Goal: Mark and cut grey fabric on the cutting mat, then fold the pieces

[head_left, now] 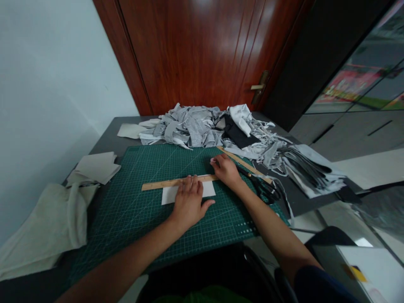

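My left hand [188, 203] lies flat with its fingers stretched over a wooden ruler [158, 185] and a small white rectangular piece [168, 196], probably cloth. The ruler runs along the far edge of this piece. At the ruler's right end, my right hand [226, 171] has its fingers pinched together; something small and pinkish shows at the fingertips, too small to name. Under both hands is a green gridded cutting mat [126, 219]. Black-handled scissors [267, 191] lie to the right of my right hand, near a second wooden strip [241, 161].
Grey and white cloth scraps [192, 126] are heaped along the back, with a black piece [236, 132] among them. Folded grey cloth [315, 170] lies at the right. Beige pieces [94, 166] and a larger beige cloth [53, 223] sit at the left. Behind stands a wooden door [189, 54].
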### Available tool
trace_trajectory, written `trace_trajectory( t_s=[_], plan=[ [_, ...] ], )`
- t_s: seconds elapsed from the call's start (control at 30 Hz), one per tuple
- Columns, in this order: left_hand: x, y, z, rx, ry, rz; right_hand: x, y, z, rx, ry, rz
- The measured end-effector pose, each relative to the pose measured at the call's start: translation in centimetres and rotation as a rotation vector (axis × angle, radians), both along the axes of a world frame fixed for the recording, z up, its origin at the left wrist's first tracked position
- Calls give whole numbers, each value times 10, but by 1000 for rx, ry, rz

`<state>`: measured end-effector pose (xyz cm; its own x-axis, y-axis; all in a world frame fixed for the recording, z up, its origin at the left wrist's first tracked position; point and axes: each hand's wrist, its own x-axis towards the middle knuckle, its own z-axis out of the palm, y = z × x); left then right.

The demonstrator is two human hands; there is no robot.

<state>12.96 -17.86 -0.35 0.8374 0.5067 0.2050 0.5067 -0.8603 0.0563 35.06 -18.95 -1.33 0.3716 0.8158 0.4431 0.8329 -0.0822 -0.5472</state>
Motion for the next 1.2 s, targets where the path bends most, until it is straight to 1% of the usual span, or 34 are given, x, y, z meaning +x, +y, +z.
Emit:
trace_trajectory(
  t_s=[0.03,0.13,0.17,0.2,0.23,0.33,0.43,0.57,0.7,0.8,0.87,0.97,1.1,1.17,1.2],
  plan=[
    [0,0,0,-2,-4,-26,-3,-4,4,-23,-31,65],
    [0,-3,3,-31,23,-114,-5,-13,11,-160,-81,403],
    [0,-4,5,-43,35,-130,-4,-15,12,-202,-87,489],
    [1,-4,6,-54,46,-134,-2,-17,11,-230,-92,534],
    [1,-4,7,-64,54,-132,-1,-18,10,-244,-96,545],
    [1,0,8,-95,40,-134,2,-18,6,-250,-104,520],
    [0,9,6,-110,-10,-176,2,-15,3,-233,-126,499],
    [-1,17,4,-114,-29,-228,-2,-7,-4,-144,-125,417],
    [-4,22,11,-165,-50,-280,-9,1,-9,-79,-142,288],
    [-6,26,19,-236,-54,-335,-12,3,-7,-70,-155,232],
    [-7,30,22,-290,-37,-376,-12,2,-4,-78,-179,169],
    [-9,39,24,-382,-15,-449,-6,-1,2,-101,-214,21],
    [-14,52,27,-540,4,-516,10,-7,5,-181,-235,-211],
    [-17,59,31,-612,18,-505,21,-12,3,-218,-226,-293],
    [-18,62,34,-612,14,-467,27,-15,2,-228,-216,-313]
  ],
)
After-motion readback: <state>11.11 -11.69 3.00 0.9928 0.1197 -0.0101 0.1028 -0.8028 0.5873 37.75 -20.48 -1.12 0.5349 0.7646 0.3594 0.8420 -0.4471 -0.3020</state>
